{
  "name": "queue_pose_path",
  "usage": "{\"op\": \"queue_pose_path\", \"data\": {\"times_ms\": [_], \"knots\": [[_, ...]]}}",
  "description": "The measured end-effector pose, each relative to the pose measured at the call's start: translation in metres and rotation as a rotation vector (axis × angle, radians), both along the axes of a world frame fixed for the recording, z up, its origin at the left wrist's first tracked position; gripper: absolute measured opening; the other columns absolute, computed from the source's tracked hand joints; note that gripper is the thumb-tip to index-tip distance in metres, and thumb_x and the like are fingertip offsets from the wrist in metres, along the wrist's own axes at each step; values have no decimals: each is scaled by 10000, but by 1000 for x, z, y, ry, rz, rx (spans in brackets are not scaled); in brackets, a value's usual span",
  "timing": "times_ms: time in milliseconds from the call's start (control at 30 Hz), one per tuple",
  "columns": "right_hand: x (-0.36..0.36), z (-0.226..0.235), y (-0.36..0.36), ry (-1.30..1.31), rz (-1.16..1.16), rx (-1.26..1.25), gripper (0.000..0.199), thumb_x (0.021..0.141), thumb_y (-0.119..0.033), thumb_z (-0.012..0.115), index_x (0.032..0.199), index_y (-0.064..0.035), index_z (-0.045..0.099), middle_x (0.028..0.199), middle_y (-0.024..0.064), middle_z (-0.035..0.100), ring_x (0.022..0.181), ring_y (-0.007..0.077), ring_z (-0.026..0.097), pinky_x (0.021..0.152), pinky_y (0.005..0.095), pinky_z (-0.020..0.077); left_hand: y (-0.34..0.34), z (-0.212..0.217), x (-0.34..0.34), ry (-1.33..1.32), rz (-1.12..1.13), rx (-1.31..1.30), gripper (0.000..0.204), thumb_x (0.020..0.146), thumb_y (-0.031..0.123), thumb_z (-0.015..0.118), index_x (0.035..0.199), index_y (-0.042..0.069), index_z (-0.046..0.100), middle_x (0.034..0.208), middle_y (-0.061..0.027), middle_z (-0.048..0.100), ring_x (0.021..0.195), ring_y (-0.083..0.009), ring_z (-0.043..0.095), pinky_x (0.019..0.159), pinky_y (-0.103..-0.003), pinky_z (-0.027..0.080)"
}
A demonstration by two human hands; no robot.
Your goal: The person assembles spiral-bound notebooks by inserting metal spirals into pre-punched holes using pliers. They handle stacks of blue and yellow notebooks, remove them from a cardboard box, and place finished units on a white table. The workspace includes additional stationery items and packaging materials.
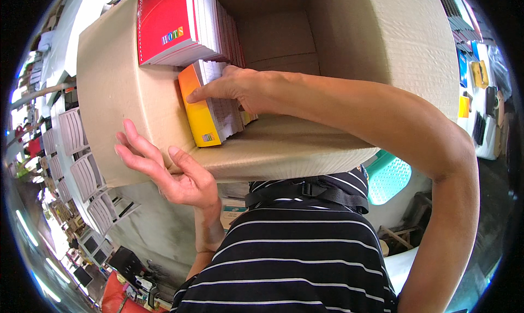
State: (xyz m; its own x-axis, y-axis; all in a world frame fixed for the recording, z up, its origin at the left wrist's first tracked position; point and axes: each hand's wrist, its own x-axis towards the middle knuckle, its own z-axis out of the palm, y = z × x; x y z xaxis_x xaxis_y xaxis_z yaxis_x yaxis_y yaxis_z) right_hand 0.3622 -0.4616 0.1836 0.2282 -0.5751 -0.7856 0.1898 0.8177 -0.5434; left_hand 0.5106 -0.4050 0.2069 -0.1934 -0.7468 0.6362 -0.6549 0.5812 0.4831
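**Yellow booklets gripped in the near-left corner of the box**

Looks like placing or straightening the yellow booklets, upright against the left wall of the box, just beside the red books and nearer the body. Cannot tell from this view alone whether setting them in or drawing them out.

Grips the yellow booklets in the right hand, thumb pressed on the cover, fingers curled over toward the page side and partly hidden. Holds the left hand open, fingers spread, at the outside of the same corner; cannot tell whether bracing the cardboard.

Seems to call next for keeping the pages together as one block, squaring the edges against the corner and the red books, then easing off the thumb without bending a cover.

Shows clear lettering only on the red books: a short word in white capitals, each letter on its own coloured square, low on the front. Carries a small multicoloured emblem low on the yellow cover, too small to read. Shows plain cardboard on the visible faces of the box.
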Motion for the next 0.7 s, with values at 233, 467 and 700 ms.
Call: {"op": "queue_pose_path", "data": {"times_ms": [233, 467, 700], "knots": [[-3, 2, 1, -23, 20, 45, 857, 718, -335, 809, 1380, 9, 386, 1372, 195, 468, 1316, 299, 402, 1033, 461, 373, 0, 0, 3, 8, -25, 13, 666, 914, -30, 394, 1490, -80, 63, 1470, -295, 338, 1388, -390, 304, 1119, -472, 239], [-8, -3, 0, -62, 62, -28, 613, 730, -302, 785, 1225, -30, 548, 1255, 165, 526, 1203, 279, 457, 979, 388, 357, 0, -2, 5, 34, -12, 27, 673, 922, -11, 417, 1502, -52, 77, 1487, -250, 348, 1381, -337, 347, 1106, -427, 275], [-3, 3, -5, 24, 39, 27, 510, 736, -271, 783, 1146, -29, 599, 1209, 151, 563, 1199, 238, 465, 969, 350, 360, -1, 0, 4, -3, -25, 7, 658, 930, -11, 408, 1506, -41, 91, 1491, -245, 343, 1384, -327, 341, 1108, -424, 273]]}}
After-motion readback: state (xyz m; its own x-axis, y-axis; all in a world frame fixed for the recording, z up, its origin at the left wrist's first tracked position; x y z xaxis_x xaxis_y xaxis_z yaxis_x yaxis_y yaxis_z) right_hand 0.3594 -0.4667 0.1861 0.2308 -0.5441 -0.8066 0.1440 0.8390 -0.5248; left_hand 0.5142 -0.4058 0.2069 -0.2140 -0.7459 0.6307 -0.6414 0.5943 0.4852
